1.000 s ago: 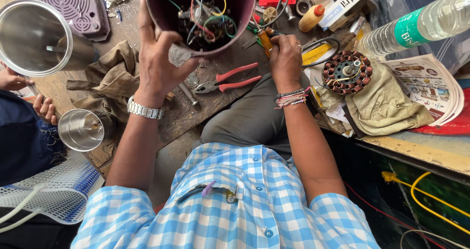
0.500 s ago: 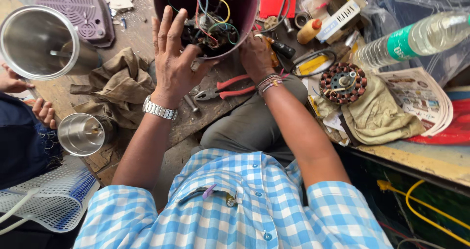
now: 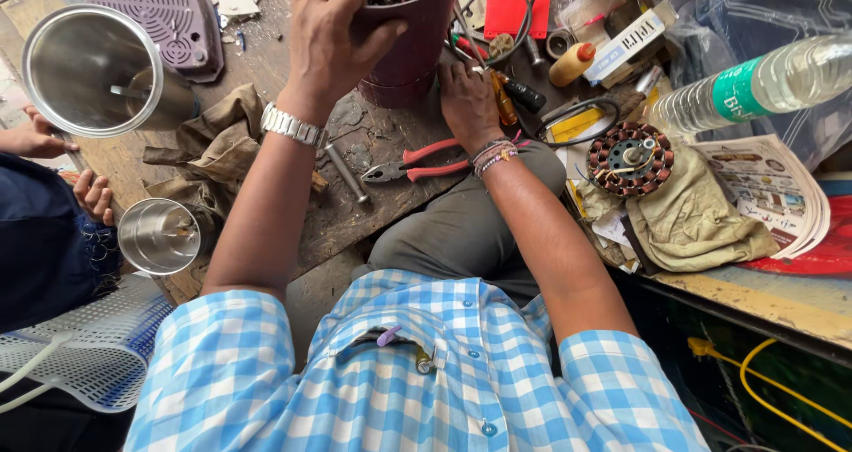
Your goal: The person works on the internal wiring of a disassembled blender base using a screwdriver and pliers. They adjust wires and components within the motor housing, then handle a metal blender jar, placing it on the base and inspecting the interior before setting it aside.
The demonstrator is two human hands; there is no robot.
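We saw the maroon housing standing on the table, left hand fingers wrapped around its rim. The right hand rested beside its base, fingers closed on an orange-handled tool. Red pliers lay just below the housing.

Maroon plastic appliance housing, top centre of frame; coloured wires inside. Pliers with red handles, centre. Short-sleeved shirt, bottom centre: blue and white check. Silver metal wristwatch on left wrist; multicoloured thread bands on right wrist. Shiny steel jar, upper left. Mauve slotted plastic cover, upper left. Copper-wound round stator, right of centre, on khaki cloth. Clear plastic bottle with green label, upper right. Yellow cable, lower right. Brown worn wooden desk.
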